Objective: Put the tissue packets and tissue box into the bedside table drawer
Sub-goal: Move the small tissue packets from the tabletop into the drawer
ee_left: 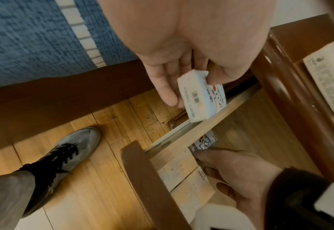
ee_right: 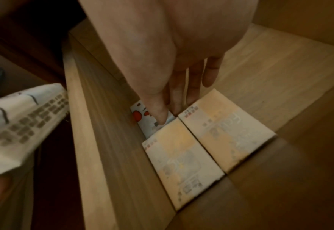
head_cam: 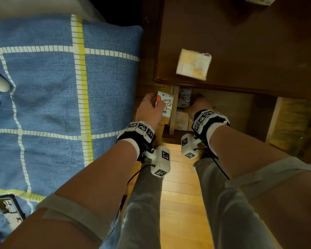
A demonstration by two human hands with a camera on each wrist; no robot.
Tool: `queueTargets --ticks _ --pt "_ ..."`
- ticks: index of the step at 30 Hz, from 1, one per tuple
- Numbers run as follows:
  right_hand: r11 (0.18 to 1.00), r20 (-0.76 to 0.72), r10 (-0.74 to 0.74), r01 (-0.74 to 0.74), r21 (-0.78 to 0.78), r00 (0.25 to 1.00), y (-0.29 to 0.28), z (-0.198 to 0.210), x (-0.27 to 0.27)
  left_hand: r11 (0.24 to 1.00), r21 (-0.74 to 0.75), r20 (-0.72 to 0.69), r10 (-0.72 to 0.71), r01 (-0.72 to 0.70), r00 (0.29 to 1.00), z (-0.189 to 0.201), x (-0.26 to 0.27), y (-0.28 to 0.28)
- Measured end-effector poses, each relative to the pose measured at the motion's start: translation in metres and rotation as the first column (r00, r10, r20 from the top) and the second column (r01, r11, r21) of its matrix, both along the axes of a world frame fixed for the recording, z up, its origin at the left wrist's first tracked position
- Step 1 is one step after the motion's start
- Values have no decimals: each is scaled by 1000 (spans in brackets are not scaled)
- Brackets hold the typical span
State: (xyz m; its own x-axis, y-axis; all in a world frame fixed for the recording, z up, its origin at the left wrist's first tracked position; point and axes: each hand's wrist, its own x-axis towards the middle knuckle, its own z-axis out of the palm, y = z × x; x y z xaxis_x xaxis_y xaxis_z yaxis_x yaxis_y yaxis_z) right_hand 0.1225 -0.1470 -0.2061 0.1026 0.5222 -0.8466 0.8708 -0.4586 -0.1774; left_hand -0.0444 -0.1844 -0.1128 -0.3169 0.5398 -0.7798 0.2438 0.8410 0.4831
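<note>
My left hand [head_cam: 155, 102] pinches a white tissue packet [head_cam: 166, 105] with red dots just outside the left wall of the open drawer [head_cam: 173, 112]; in the left wrist view this packet [ee_left: 201, 99] is upright above the wall. My right hand [head_cam: 194, 103] reaches inside the drawer, thumb and fingers pinching a second white packet [ee_right: 142, 115] that stands against the drawer's wall [ee_right: 103, 124]. Two yellowish packets [ee_right: 182, 163] [ee_right: 227, 132] lie flat side by side on the drawer floor. Another yellowish packet [head_cam: 193, 64] lies on the bedside table top [head_cam: 250, 51] near its front edge.
A bed with a blue checked blanket [head_cam: 52, 87] borders the table on the left. A pale object [head_cam: 260, 0] is cropped at the table's far edge. My legs and a grey shoe [ee_left: 67, 155] stand on the wooden floor [head_cam: 181, 194] before the drawer.
</note>
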Motion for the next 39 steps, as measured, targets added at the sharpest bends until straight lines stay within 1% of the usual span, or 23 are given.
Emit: queueTargets --ticks 1,3,5,7,8,9,10,11,12,14,16,18,19,21,23,24,26,28,30,32,35,37,39 --pt "1000 -19 13 -13 -3 1000 -1 -1 -1 1000 2 1 2 -2 1000 0 0 0" --pt "999 -53 18 -20 -35 998 -2 12 -4 1000 9 14 10 -10 1000 2 -1 -3" --pt "998 -39 -21 18 -63 999 -2 25 -2 999 17 48 32 -33 998 3 -3 -4" --pt "997 -26 -74 74 -7 997 -1 40 5 998 19 85 61 -63 995 8 -4 -5" --pt "992 -74 -119 121 28 990 -1 49 9 997 12 102 71 -73 992 11 -3 -6" --pt "979 -163 -188 198 44 969 -1 62 12 997 2 115 75 -76 990 16 -1 -6" --pt "955 -273 -278 295 25 921 -2 75 15 997 -6 123 72 -72 990 19 2 -6" --pt "933 -350 -348 359 -35 870 -3 89 18 998 -13 124 57 -55 991 23 7 -5" --pt "918 -409 -388 386 -91 826 -5 100 22 999 -14 125 32 -30 992 25 12 -5" --pt "921 -445 -387 366 -136 808 -6 110 27 999 -18 125 -44 46 991 29 22 -3" --pt "911 -415 -407 397 -115 814 -6 106 37 993 -13 105 -117 119 988 32 31 -1" --pt "898 -386 -423 435 -61 820 -4 97 47 983 12 -11 -185 186 983 35 35 4" --pt "899 -366 -418 436 -37 831 -2 91 51 981 22 -77 -191 193 979 36 36 6" --pt "908 -285 -401 418 -3 870 3 76 56 985 43 -147 -157 165 977 33 35 10" --pt "922 -160 -379 387 18 911 8 62 55 989 47 -157 -134 143 978 26 33 10" --pt "938 -107 -341 345 27 934 10 58 53 989 41 -147 -134 141 980 21 33 10" --pt "980 -22 -193 193 36 981 13 47 48 990 16 -117 -136 139 984 11 33 8" --pt "996 23 -80 79 40 997 15 34 40 989 0 -114 -148 149 982 1 34 7" --pt "999 29 -37 38 -36 999 14 23 34 985 4 -116 -169 170 979 -7 36 5" --pt "995 17 -61 62 -77 998 12 18 30 983 12 -111 -179 181 978 -10 37 3" --pt "993 23 -76 78 -83 997 6 14 32 984 13 -99 -174 176 980 -8 38 0" --pt "998 9 -1 2 -63 1000 0 17 31 985 12 -93 -171 173 981 -6 37 1" --pt "992 -30 125 -125 -1 992 -6 12 24 984 25 -94 -173 176 980 -4 36 4"
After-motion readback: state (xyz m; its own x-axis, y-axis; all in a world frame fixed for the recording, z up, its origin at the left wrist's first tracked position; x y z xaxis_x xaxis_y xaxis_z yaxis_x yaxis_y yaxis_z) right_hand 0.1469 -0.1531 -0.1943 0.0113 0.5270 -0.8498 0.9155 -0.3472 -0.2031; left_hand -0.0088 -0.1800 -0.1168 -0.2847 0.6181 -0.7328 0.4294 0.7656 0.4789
